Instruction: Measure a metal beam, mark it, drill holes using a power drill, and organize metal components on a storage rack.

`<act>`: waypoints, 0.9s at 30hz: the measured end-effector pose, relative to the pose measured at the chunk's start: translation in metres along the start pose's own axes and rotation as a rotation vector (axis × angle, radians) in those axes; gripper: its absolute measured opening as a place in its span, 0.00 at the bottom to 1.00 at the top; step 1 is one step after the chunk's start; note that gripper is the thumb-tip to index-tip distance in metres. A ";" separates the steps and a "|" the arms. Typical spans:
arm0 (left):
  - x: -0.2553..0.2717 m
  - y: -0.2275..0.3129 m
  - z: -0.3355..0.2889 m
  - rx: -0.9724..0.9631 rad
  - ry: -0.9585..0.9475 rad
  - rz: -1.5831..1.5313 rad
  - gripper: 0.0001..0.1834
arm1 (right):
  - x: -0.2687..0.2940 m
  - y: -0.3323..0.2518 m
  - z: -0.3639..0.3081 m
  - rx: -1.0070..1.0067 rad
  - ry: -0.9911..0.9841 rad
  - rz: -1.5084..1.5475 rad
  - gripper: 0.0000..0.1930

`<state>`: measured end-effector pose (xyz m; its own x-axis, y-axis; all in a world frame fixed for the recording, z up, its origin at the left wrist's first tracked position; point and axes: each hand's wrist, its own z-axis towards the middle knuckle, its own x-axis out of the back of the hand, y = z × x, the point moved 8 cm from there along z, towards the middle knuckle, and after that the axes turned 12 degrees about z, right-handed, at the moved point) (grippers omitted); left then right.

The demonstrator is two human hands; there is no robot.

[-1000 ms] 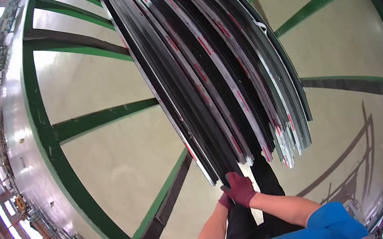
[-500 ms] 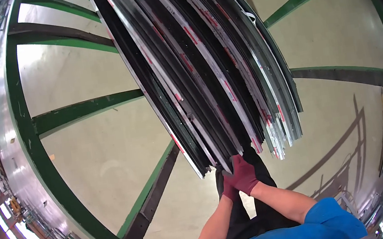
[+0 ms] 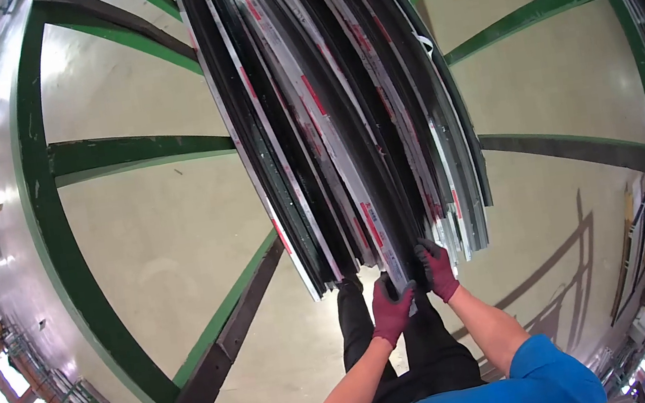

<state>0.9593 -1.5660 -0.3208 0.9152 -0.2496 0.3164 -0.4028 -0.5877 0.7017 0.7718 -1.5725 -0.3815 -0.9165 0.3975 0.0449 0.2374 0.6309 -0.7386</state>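
Left: one green-painted, straight-edged side rail (image 3: 94, 316), with a green crossbar (image 3: 142, 150) running right beneath the stack, presumably to carry it clear of the pale floor. Centre: one stack of long, narrow black and grey profiles (image 3: 244, 122), laid lengthwise side by side, probably so each can be reached by its end. Within it: one long grey-faced profile with red marks (image 3: 344, 169), long axis running from far left to near right, near end pointing at the person. Left hand, maroon-gloved with dark fingers (image 3: 391, 306): closed around that near end, seemingly to steer it. Right hand, matching glove (image 3: 437, 269): just right of it, fingers curled at neighbouring black ends; whether it pinches one, cannot tell. Far right: thin strips (image 3: 634, 248), lying lengthwise beyond the rack.
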 end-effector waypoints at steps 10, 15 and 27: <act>-0.027 -0.026 0.012 0.145 -0.450 -0.181 0.22 | 0.015 0.059 0.030 -0.247 -0.212 0.446 0.18; -0.017 0.016 0.006 0.003 -0.223 0.112 0.31 | -0.008 0.070 0.027 -0.631 -0.497 0.857 0.21; -0.035 0.014 0.009 0.051 -0.260 0.126 0.40 | -0.016 0.102 0.032 -0.749 -0.584 0.936 0.27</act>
<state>0.9219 -1.5722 -0.3276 0.8328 -0.5079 0.2202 -0.5184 -0.5758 0.6323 0.8004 -1.5357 -0.4792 -0.2701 0.6558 -0.7049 0.7946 0.5653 0.2214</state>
